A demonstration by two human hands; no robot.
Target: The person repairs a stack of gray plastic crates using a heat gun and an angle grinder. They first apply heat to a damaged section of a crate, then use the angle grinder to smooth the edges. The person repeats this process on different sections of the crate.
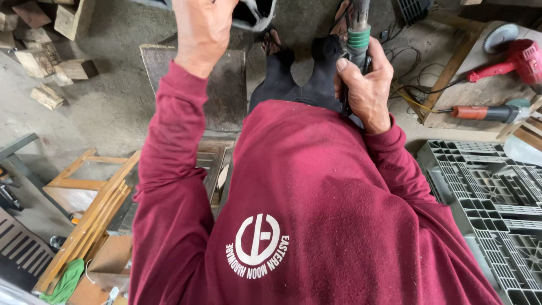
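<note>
Power tool [358,34], grey with green band, gripped tight in right hand [366,85]; left hand [202,31] closed on white-black object [255,12] at top edge, above dark wooden board [226,85].

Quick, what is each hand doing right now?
Left hand: raised against a dark and white thing at the picture's top; grip cannot be told.
Right hand: closed around a power tool's handle.
</note>
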